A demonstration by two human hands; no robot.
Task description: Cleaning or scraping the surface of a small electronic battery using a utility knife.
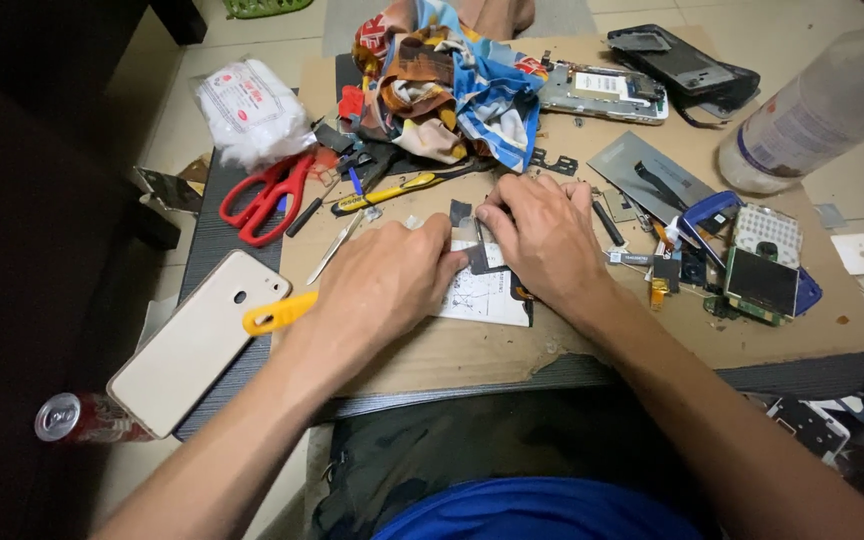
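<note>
Head view: both hands meet at the middle of the brown cardboard work mat (572,345). The left hand (382,285) lies knuckles-up with its fingers curled nearly closed, the fingertips pressing a small thin dark flat part (476,256) against the white rectangular phone component with printed markings (487,295) beneath it. The right hand (542,235) comes in from the other side, fingers bent and pinched close on the upper edge of the same dark part; whether it also holds a fine tool there is hard to tell, since the knuckles hide the tips.

To do this well, the left hand should keep the white component pinned flat so it cannot slide, while the right works slowly along the edge with even, light force, since a part this thin would likely bend or crease.

Around them, 1 yellow-handled tool (277,314) pokes out from under the left wrist, and silver tweezers (334,247) lie just beyond. A beige phone back cover (197,340) sits left, red-handled scissors (264,197) further up, a dismantled blue phone with green circuit board (757,270) to the right.
</note>
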